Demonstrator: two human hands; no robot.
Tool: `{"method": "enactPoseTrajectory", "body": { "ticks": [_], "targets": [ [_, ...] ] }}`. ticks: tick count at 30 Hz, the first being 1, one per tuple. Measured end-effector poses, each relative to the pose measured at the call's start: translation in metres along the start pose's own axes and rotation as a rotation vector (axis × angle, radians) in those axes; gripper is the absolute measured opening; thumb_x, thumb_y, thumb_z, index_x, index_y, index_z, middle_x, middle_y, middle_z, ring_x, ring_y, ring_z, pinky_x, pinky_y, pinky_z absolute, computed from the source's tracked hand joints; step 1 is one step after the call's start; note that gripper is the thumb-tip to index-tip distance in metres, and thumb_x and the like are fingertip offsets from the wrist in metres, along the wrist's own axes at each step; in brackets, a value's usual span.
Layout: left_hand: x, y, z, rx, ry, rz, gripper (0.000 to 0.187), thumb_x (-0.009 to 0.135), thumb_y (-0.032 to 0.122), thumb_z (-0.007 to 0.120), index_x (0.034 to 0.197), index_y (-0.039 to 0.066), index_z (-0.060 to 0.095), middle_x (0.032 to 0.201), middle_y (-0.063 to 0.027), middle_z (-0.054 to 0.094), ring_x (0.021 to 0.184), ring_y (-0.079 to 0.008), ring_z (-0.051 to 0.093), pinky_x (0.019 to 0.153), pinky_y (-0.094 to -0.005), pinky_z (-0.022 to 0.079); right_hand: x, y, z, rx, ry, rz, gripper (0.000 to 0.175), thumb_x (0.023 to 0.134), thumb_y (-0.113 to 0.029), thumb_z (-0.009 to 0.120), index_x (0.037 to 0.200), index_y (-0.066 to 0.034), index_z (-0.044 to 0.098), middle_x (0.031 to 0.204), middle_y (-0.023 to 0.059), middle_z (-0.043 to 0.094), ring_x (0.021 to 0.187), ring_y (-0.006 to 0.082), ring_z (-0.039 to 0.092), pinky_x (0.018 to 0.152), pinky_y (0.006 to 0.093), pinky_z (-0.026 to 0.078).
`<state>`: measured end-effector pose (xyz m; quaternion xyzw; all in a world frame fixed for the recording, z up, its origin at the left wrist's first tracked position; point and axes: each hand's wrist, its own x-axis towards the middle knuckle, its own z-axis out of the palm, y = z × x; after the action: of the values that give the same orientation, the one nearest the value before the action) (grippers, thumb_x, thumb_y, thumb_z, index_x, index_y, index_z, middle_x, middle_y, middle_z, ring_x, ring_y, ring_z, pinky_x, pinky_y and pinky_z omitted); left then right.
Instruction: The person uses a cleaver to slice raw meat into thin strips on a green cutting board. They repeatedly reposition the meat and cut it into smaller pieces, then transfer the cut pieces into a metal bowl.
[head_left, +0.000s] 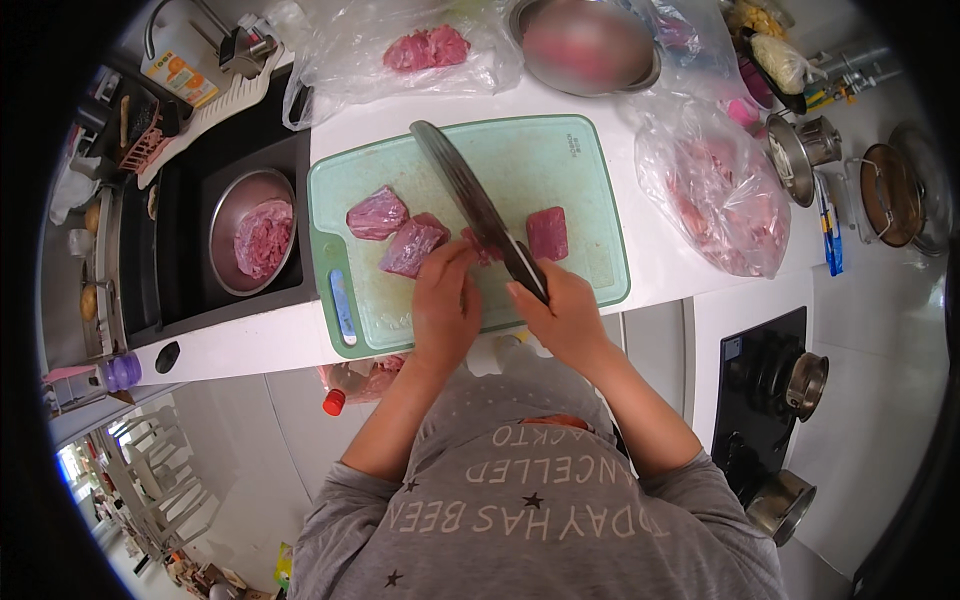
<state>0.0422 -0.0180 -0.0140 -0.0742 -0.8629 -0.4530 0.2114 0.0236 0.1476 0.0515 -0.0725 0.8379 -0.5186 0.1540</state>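
My right hand (564, 311) grips the black handle of a large kitchen knife (469, 184), its blade slanting up and left over a pale green cutting board (480, 142). Under and beside the blade lie small bits of raw meat (487, 251), partly hidden by it. My left hand (448, 300) has bent fingertips at a chunk of raw meat (411, 246); whether they press on it is unclear. Another chunk (377, 213) lies at the upper left of that one. A squarish meat piece (547, 233) rests to the right of the knife.
A steel bowl of meat (253, 232) stands in the black sink (195, 187) at left. Behind the board are meat on a plastic bag (427, 49) and a metal bowl (585, 86). A bag of meat (716, 199) lies right, above a hob (757, 397).
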Motion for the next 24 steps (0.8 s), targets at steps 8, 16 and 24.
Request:
{"method": "enactPoseTrajectory", "body": {
  "ticks": [8, 16, 24],
  "targets": [
    [0.020, 0.005, -0.002, -1.182, 0.225, -0.758, 0.031, 0.103, 0.020, 0.040, 0.123, 0.000, 0.054, 0.121, -0.0117, 0.062, 0.110, -0.0248, 0.061, 0.096, -0.0353, 0.048, -0.016, -0.012, -0.021, 0.857, -0.198, 0.503, 0.023, 0.100, -0.026, 0.052, 0.087, -0.0083, 0.047, 0.061, -0.0006, 0.043, 0.043, 0.0089, 0.037, 0.040, 0.0275, 0.032],
    [0.019, -0.023, -0.002, -1.845, -0.037, -0.822, 0.032, 0.100, 0.019, 0.043, 0.125, 0.000, 0.053, 0.121, -0.0125, 0.062, 0.115, -0.0233, 0.059, 0.098, -0.0375, 0.048, -0.023, -0.005, -0.030, 1.011, -0.168, 0.609, 0.027, 0.100, -0.032, 0.053, 0.087, -0.0085, 0.048, 0.061, -0.0001, 0.043, 0.043, 0.0088, 0.036, 0.040, 0.0265, 0.031],
    [0.021, 0.007, 0.001, -0.204, -0.060, -0.405, 0.039, 0.087, 0.002, 0.059, 0.125, -0.001, 0.052, 0.115, -0.0153, 0.061, 0.107, -0.0291, 0.059, 0.093, -0.0412, 0.048, -0.032, -0.005, -0.052, 0.892, -0.051, 0.444, 0.029, 0.101, -0.030, 0.053, 0.084, -0.0080, 0.045, 0.061, -0.0001, 0.043, 0.044, 0.0077, 0.038, 0.040, 0.0252, 0.033]
  ]
}}
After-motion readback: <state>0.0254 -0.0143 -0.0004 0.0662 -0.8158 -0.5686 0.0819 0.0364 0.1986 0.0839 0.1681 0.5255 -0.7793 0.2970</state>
